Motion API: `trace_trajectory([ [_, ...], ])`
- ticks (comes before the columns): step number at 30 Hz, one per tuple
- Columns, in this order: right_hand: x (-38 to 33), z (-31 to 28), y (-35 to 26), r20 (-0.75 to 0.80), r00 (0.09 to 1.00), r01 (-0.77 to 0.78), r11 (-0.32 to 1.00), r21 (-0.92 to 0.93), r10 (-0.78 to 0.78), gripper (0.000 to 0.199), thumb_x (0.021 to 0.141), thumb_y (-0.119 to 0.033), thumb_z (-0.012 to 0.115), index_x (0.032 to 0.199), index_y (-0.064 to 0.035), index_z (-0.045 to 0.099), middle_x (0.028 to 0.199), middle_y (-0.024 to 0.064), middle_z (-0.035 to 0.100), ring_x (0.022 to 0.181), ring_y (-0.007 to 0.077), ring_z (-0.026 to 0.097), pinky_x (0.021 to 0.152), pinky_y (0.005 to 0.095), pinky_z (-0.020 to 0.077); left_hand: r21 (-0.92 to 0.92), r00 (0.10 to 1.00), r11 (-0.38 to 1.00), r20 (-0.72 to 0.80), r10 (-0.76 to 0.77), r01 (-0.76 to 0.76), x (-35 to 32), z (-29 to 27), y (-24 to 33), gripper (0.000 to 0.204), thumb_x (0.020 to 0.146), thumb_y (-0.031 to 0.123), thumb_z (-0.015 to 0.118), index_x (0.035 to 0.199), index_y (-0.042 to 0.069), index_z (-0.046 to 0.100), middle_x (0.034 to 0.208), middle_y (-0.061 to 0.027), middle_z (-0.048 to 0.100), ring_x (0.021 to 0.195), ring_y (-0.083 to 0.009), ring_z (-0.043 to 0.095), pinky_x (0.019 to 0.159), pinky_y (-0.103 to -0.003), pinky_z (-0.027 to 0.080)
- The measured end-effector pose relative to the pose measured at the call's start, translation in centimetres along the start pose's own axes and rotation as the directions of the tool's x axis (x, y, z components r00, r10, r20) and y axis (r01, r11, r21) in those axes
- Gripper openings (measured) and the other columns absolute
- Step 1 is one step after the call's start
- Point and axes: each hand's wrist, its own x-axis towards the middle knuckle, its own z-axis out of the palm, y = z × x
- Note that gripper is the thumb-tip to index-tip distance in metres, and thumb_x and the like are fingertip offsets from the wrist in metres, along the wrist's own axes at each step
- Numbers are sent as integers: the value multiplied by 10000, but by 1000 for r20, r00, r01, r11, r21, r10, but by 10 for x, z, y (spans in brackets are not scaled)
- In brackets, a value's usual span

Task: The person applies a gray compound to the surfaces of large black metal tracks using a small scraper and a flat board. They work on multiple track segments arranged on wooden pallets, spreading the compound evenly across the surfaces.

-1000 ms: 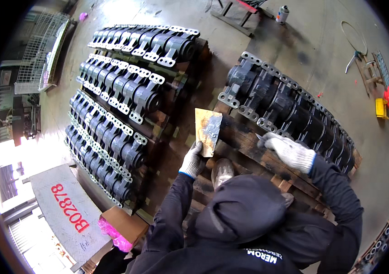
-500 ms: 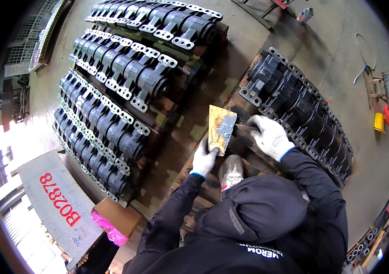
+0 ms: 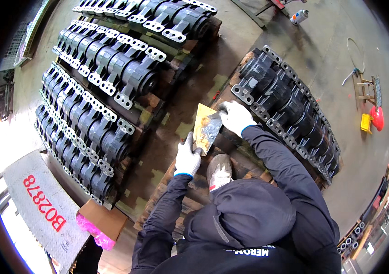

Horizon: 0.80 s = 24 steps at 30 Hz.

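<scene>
My left hand (image 3: pixel 188 156), in a white work glove, grips the lower edge of a small yellowish board (image 3: pixel 202 133), thumb on top. Dark grey paste (image 3: pixel 209 131) is smeared over part of the board's face. At the board's upper right edge, my right hand (image 3: pixel 237 118), gloved too, is closed on what looks like a putty knife (image 3: pixel 216 119). Its blade lies against the paste; the handle is hidden in the glove. Just right of that hand lies a row of black track rollers with drilled metal lugs (image 3: pixel 279 93) on a wooden pallet.
More roller rows (image 3: pixel 107 59) rest on pallets at the left. A grey slab with red markings (image 3: pixel 39 201) and a cardboard box (image 3: pixel 105 217) with pink wrap are at lower left. A spray can (image 3: pixel 299 17) stands at the back; a yellow container (image 3: pixel 366 122) is far right.
My right hand has moved left to the board, bringing the blade onto the paste. The board is still in my left hand, and the whole view has shifted slightly.
</scene>
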Motion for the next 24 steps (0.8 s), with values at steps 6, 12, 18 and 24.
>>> trace_trajectory([
  [6, -28, -23, -19, -79, 997, -22, 996, -88, 15, 479, 898, -235, 629, 1339, -69, 542, 1224, 240, 599, 1000, 409, 658, 862, 476, 546, 141, 999, 990, 41, 11, -17, 1, -4, -1, 721, 835, 182, 719, 1500, 171, 441, 1303, -330, 500, 1071, -488, 619, 917, -504, 528],
  [12, -112, -118, -4, -15, 964, 266, 964, -24, -267, 406, 892, -188, 625, 1277, -65, 584, 1171, 171, 614, 976, 385, 655, 862, 459, 544, 290, 989, 948, -34, 147, -131, 7, -41, 25, 645, 842, 246, 730, 1443, 173, 506, 1144, -221, 581, 1018, -413, 646, 831, -495, 550],
  [18, -214, -266, 114, -365, 927, -161, 970, -182, 85, 345, 910, -210, 640, 1213, -47, 652, 1133, 186, 671, 1028, 335, 673, 921, 395, 536, -120, 811, 802, -69, 581, -585, 38, -113, 165, 376, 981, 39, 592, 1355, -6, 577, 1330, -127, 624, 1224, -221, 583, 1069, -339, 437],
  [24, -383, -320, 278, -570, 631, -587, 804, 93, 526, 346, 933, -205, 645, 1216, -5, 654, 1185, 160, 704, 1099, 271, 670, 984, 352, 498, -415, 450, 591, 394, 802, -692, -30, -70, 378, 327, 964, 41, 602, 1287, -6, 615, 1162, -128, 678, 1072, -206, 649, 952, -319, 506],
])
